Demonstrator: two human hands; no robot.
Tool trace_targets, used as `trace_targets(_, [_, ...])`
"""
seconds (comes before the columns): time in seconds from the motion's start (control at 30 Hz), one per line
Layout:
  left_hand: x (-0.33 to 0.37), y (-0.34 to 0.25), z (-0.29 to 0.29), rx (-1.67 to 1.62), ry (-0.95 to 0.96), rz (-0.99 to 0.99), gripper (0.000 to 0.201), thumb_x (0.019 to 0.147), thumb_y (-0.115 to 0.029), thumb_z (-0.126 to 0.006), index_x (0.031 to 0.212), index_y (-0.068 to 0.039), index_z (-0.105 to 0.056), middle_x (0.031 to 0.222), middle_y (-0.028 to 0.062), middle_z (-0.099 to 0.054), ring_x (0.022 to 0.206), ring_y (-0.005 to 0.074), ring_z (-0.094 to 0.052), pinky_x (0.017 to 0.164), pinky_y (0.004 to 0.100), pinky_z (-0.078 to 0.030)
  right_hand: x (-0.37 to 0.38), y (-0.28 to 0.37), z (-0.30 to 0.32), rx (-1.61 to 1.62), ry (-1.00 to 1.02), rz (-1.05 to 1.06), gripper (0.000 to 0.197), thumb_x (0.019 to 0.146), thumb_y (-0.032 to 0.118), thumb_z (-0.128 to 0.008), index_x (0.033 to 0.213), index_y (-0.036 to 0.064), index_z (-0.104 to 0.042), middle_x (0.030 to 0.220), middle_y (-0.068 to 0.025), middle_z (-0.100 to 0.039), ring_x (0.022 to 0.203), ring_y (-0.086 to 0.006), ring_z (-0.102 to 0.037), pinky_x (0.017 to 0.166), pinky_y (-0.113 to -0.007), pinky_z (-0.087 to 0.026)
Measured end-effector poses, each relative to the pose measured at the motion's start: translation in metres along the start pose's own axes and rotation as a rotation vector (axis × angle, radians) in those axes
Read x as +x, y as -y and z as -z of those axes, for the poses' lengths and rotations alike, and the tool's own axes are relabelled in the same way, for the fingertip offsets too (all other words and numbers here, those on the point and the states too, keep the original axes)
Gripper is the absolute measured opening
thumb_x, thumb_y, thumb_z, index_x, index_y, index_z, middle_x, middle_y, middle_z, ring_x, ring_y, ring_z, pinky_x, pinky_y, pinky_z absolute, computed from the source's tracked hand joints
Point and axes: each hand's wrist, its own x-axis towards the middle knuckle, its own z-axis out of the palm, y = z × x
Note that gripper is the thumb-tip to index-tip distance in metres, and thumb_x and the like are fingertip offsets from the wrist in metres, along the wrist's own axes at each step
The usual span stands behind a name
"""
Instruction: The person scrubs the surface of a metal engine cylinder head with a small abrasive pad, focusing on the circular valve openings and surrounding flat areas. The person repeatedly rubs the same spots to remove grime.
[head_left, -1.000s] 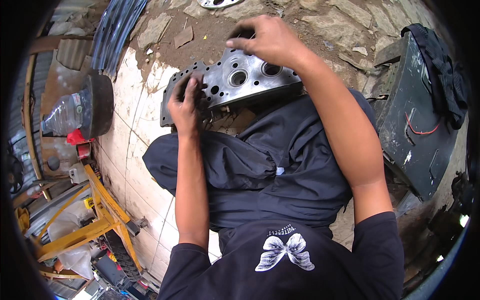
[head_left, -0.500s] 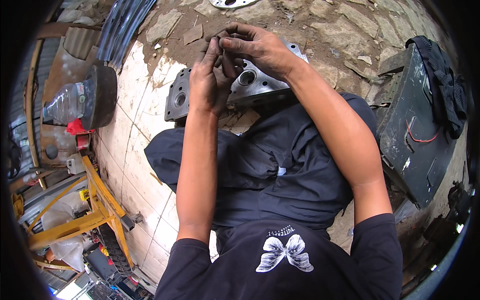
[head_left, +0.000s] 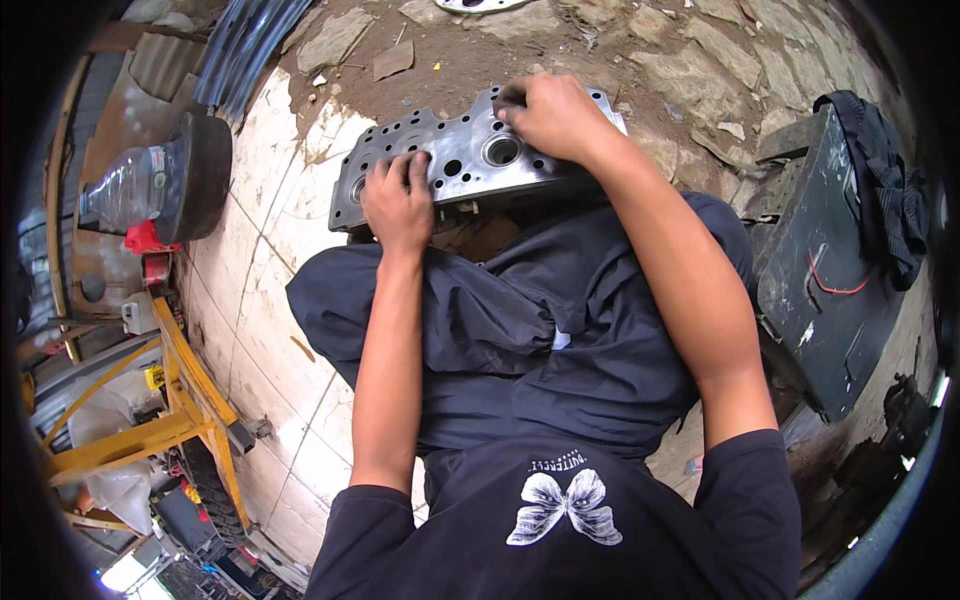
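Observation:
In front of my crossed legs lies a grey metal cylinder head [head_left: 470,172], its flat top face pierced by many round holes. My left hand [head_left: 398,203] rests on its left part, the fingers slightly spread and their tips touching the face beside a large round port. Over the far right part of the same face is my right hand [head_left: 552,115]. Its fingers are curled down and pressed together near the far edge; whatever they pinch, if anything, is hidden beneath them. The fingertips of both hands are blackened.
A dark metal box [head_left: 830,270] with a black cloth [head_left: 885,190] and a red wire [head_left: 835,288] stands at right. Left are a clear plastic bottle [head_left: 125,195], a yellow metal frame [head_left: 190,370] and corrugated sheeting [head_left: 245,55]. A flat metal plate [head_left: 480,4] lies at the far edge.
My hands were together in the air above the cylinder head, fingers meeting. They have parted and come down onto its face, left hand to the left, right hand to the right.

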Motion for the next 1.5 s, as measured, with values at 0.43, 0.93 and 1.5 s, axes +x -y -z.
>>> trace_targets(0.43, [0.000,-0.002,-0.012,0.047,-0.085,0.040,0.037,0.108,-0.041,-0.063,0.104,-0.008,-0.081,0.100,0.0109,-0.073,0.100,0.0355,-0.067,0.088,0.0490,-0.049,-0.013,0.019,-0.044,-0.178,-0.169,0.096,0.014,0.075,0.000,-0.070,0.082,-0.0088,-0.078,0.086,-0.0365,-0.073,0.084,-0.0507,-0.077,0.080,-0.053,-0.064])
trace_targets(0.93, [0.000,-0.006,-0.015,0.041,-0.142,0.054,0.037,0.108,-0.041,-0.060,0.104,-0.011,-0.081,0.100,0.0104,-0.073,0.101,0.0356,-0.067,0.089,0.0495,-0.048,-0.011,0.010,-0.048,-0.270,-0.191,0.195,0.022,0.086,0.018,-0.081,0.101,0.0029,-0.085,0.096,-0.0218,-0.079,0.092,-0.0413,-0.075,0.090,-0.047,-0.060])
trace_targets(1.5, [0.000,-0.005,-0.015,0.052,-0.145,0.035,0.040,0.111,-0.037,-0.054,0.102,-0.008,-0.080,0.098,0.0114,-0.073,0.098,0.0370,-0.066,0.088,0.0516,-0.048,-0.007,0.003,-0.032,-0.100,-0.141,0.090,0.027,0.085,0.022,-0.086,0.103,0.0024,-0.085,0.098,-0.0249,-0.079,0.095,-0.0415,-0.077,0.092,-0.046,-0.061])
